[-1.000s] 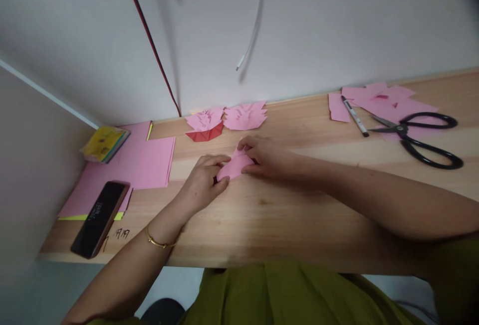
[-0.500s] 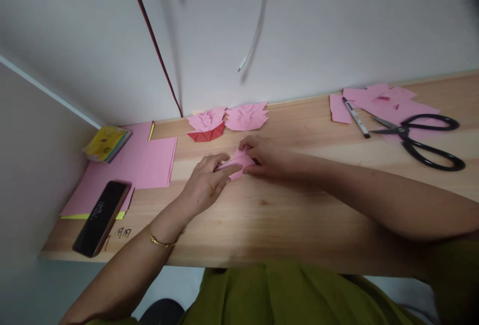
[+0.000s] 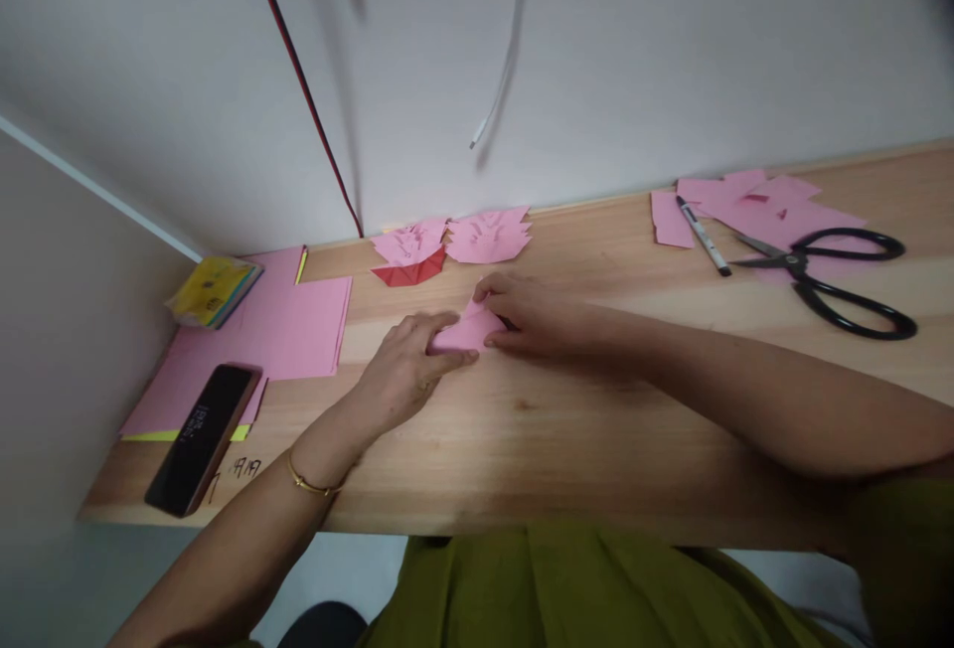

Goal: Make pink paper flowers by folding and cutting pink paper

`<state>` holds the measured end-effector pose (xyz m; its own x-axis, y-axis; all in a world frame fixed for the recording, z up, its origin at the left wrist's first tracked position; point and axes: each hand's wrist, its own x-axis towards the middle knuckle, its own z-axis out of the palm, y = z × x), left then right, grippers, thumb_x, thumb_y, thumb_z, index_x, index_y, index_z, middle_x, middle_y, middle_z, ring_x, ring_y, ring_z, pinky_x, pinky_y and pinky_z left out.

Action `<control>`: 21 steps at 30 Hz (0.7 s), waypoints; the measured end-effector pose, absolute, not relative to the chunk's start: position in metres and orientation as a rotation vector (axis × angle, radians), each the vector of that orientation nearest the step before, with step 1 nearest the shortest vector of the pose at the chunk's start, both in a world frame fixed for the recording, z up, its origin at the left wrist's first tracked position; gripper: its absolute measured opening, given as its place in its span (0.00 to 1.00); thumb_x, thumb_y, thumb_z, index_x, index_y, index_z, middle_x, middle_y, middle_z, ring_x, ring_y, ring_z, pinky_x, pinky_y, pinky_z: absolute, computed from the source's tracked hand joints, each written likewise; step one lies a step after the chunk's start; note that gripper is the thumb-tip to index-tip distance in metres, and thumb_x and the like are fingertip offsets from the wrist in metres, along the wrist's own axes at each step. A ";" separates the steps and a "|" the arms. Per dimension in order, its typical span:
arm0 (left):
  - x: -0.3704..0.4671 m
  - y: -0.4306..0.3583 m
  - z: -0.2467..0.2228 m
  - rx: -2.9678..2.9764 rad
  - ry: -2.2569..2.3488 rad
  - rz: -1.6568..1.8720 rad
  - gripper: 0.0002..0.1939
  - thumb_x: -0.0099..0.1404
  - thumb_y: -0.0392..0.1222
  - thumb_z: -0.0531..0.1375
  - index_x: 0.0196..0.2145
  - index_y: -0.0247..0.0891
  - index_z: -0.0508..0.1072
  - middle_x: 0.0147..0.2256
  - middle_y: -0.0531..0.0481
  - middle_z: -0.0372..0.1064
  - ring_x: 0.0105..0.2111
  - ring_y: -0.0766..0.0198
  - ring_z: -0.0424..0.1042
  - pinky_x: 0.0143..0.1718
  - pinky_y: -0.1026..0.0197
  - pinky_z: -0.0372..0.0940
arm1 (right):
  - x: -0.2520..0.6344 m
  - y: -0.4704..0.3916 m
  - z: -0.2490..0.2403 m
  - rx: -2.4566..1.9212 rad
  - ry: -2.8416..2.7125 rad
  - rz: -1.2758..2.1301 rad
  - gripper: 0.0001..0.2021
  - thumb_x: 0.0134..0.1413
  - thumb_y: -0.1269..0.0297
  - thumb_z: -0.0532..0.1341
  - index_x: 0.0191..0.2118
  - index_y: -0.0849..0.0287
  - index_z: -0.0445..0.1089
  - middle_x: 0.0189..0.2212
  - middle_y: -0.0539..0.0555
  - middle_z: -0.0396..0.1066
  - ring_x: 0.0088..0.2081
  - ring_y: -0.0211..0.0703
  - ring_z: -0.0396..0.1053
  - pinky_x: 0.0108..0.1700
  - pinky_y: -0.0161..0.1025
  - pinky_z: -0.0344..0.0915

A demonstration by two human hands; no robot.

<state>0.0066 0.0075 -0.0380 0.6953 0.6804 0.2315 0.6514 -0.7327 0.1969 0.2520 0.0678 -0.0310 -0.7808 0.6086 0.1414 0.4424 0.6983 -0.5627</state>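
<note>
A small folded piece of pink paper [image 3: 468, 332] lies between my hands on the wooden table [image 3: 522, 459]. My left hand [image 3: 409, 362] has the paper's left end between thumb and fingers. From the right, my right hand [image 3: 528, 315] pinches the paper's other end, its fingertips at the upper corner and right edge. Behind them, near the wall, are two cut pink paper shapes with jagged edges, one on the left [image 3: 409, 243] and one on the right [image 3: 490, 235]. A red folded paper [image 3: 409, 271] touches the left one.
Pink sheets [image 3: 305, 325], a yellow packet [image 3: 215, 290] and a phone [image 3: 201, 439] lie at the left. At the back right are pink scraps [image 3: 775, 203], a marker [image 3: 703, 237] and open black scissors [image 3: 797, 262]. A white cable [image 3: 507, 67] hangs by the wall.
My left thumb has moved from on top of the folded paper down to its lower edge, and more of the paper's surface shows. My right hand has hardly moved. The view has shifted slightly.
</note>
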 end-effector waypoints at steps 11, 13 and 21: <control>-0.015 -0.008 -0.035 2.822 1.092 0.413 0.24 0.64 0.28 0.52 0.54 0.51 0.69 0.61 0.43 0.55 0.57 0.53 0.59 0.50 0.45 0.63 | 0.265 0.073 -0.030 -0.842 -2.546 0.847 0.17 0.53 0.64 0.60 0.50 0.59 0.65 0.47 0.58 0.67 0.47 0.48 0.65 0.48 0.44 0.64; -0.014 -0.010 -0.035 2.831 1.099 0.431 0.24 0.64 0.28 0.52 0.53 0.50 0.69 0.60 0.43 0.56 0.57 0.53 0.59 0.50 0.45 0.63 | 0.267 0.073 -0.030 -0.826 -2.542 0.868 0.22 0.54 0.66 0.59 0.55 0.55 0.62 0.51 0.57 0.66 0.51 0.48 0.64 0.51 0.45 0.62; -0.007 -0.009 -0.030 2.867 1.064 0.382 0.21 0.64 0.27 0.51 0.50 0.43 0.71 0.59 0.44 0.60 0.59 0.53 0.58 0.54 0.44 0.60 | 0.272 0.066 -0.026 -0.583 -2.726 0.768 0.18 0.59 0.68 0.54 0.52 0.44 0.71 0.67 0.47 0.45 0.62 0.52 0.55 0.60 0.51 0.55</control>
